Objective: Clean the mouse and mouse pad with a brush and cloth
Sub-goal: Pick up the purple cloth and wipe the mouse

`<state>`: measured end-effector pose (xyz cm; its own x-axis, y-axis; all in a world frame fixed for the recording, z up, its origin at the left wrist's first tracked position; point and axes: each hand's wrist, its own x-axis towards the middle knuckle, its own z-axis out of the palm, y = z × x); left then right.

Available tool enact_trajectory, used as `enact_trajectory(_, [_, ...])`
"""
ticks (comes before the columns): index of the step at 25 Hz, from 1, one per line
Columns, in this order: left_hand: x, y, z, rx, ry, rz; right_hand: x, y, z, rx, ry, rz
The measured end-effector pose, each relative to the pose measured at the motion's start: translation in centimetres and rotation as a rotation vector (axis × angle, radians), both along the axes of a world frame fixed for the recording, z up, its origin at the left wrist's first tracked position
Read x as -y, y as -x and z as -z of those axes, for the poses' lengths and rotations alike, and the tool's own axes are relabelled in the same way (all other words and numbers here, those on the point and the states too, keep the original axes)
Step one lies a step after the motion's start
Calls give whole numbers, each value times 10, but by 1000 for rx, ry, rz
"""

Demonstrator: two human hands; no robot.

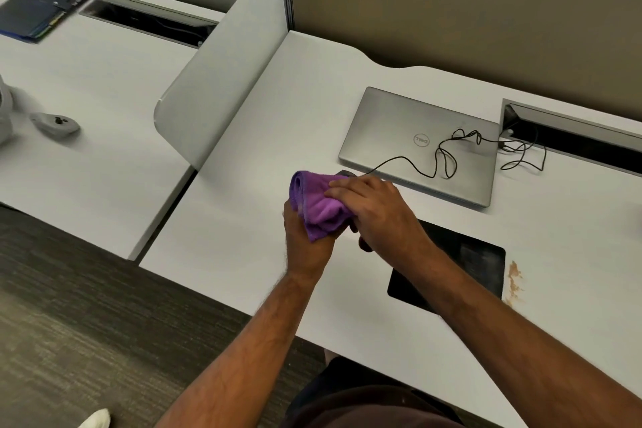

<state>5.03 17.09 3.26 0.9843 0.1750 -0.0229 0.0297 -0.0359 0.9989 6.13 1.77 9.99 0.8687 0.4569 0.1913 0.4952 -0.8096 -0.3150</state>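
Note:
Both hands meet above the white desk, left of the black mouse pad. My left hand grips a bunched purple cloth from below. My right hand closes over the bundle from the right, fingers lying across the cloth. The black mouse is almost wholly hidden between the hands and the cloth; only a dark corner shows. Its black cable runs back over the laptop. I see no brush.
A shut silver laptop lies behind the hands. The cable leads to a desk slot at right. A brown stain marks the desk beside the pad. A grey divider stands at left; the neighbouring desk holds another mouse and a folder.

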Motion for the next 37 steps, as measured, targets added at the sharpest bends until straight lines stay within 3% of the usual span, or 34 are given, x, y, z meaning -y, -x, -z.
enact_trajectory(4, [7,1,-6,37,-256,-24,9,-26,-11,-196,-112,238])
enact_trajectory(8, [6,1,-4,104,-319,16,27,-34,-14,-240,-325,411])
enact_trajectory(12, [8,-3,-9,85,-289,6,19,-20,-20,-170,-328,219])
enact_trajectory(15, [6,-6,-12,140,-163,31,8,-6,-12,-112,-174,65])
enact_trajectory(23, [0,8,-5,173,-345,52,22,-30,-12,-317,-136,377])
enact_trajectory(29, [-10,5,-16,213,-348,33,18,-26,-28,-135,-9,133])
enact_trajectory(33, [-9,8,-18,245,-344,80,30,-38,-21,-246,-42,335])
enact_trajectory(37, [-9,11,-18,221,-348,72,51,-42,-21,-322,-339,555])
